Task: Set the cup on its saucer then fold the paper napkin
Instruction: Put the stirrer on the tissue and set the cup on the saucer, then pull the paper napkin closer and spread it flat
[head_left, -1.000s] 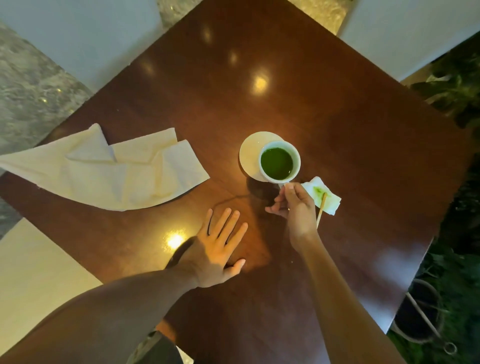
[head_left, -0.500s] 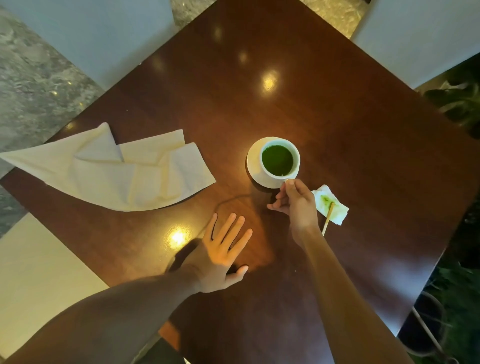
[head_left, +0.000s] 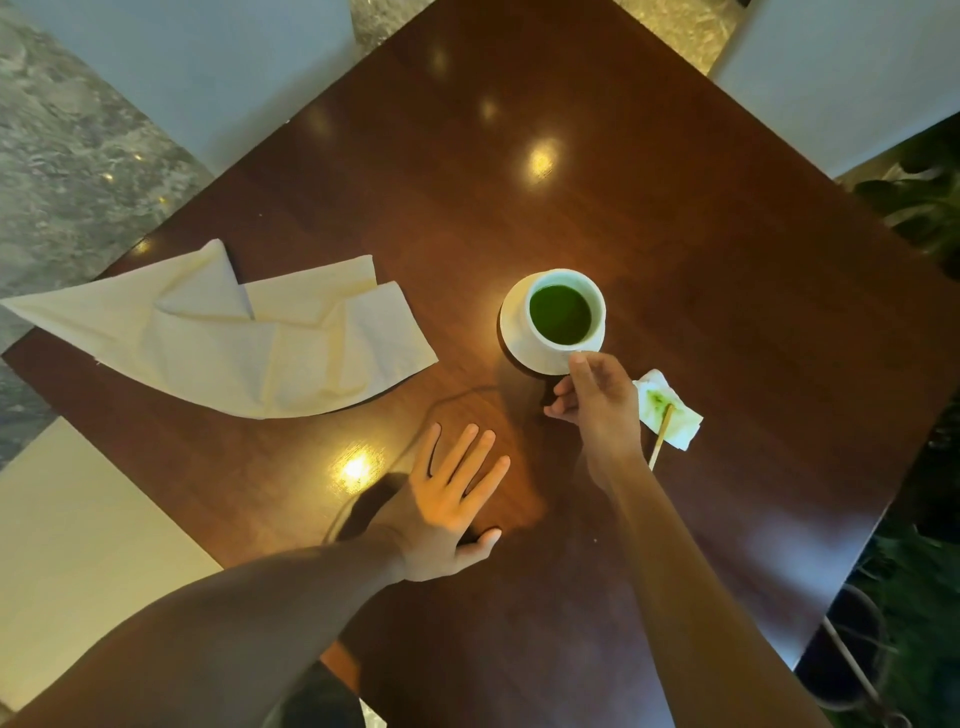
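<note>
The white cup (head_left: 566, 313) of green drink stands on its saucer (head_left: 521, 340) near the middle of the dark, glossy wooden tabletop (head_left: 675, 234), the right hand (head_left: 597, 402) pinching at its near side, though the handle is hidden. The left hand (head_left: 449, 512) lies flat, fingers spread, holding nothing. The rumpled paper napkin (head_left: 234, 338) overhangs the left corner; a green-stained tissue (head_left: 670, 410) with a wooden stick (head_left: 661, 439) lies by the right edge, pale chair seats (head_left: 841, 73) and marbled floor (head_left: 62, 156) around.

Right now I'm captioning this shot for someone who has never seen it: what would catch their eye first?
First the white cup of vivid green drink, sitting on its saucer mid-table, with the right hand at its handle. Next the big pale napkin, rumpled and loosely folded, far left. Then the left hand flat on the dark table.
</note>
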